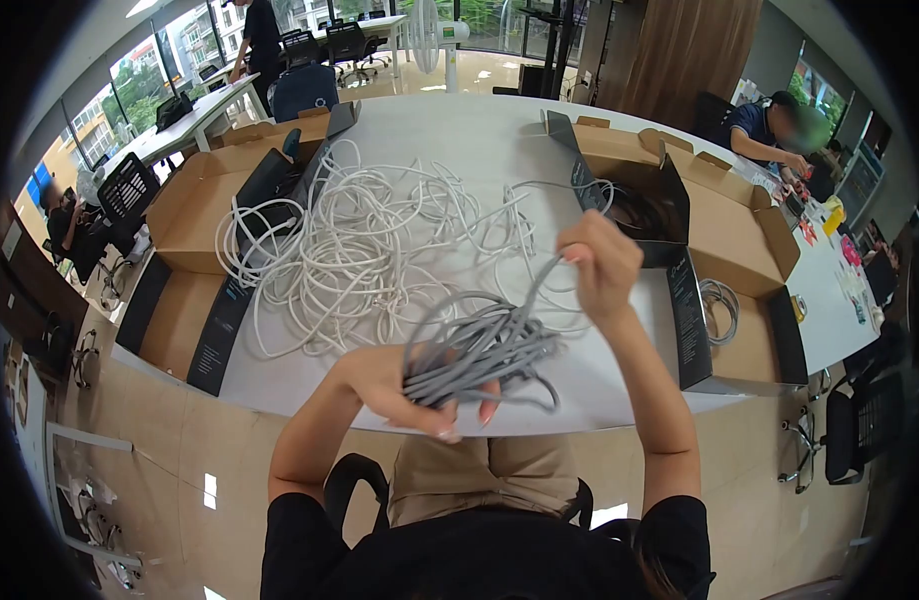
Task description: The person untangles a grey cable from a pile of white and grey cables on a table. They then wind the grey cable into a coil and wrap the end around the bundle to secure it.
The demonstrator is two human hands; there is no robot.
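White table (459, 130) | left hand (389, 385) closed on grey coil (484, 345) | right hand (601, 265) at 1 o'clock pinching its strand | white cables (359, 240) heaped at 11 o'clock

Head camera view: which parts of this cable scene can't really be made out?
- Grey cable bundle: its ends, lost in the coil and behind the left hand.
- Right cardboard box: contents, mostly shadowed by its wall.
- White cable pile: separate cables too tangled to count.
- Coloured items at far right: too small, warped by the lens edge.
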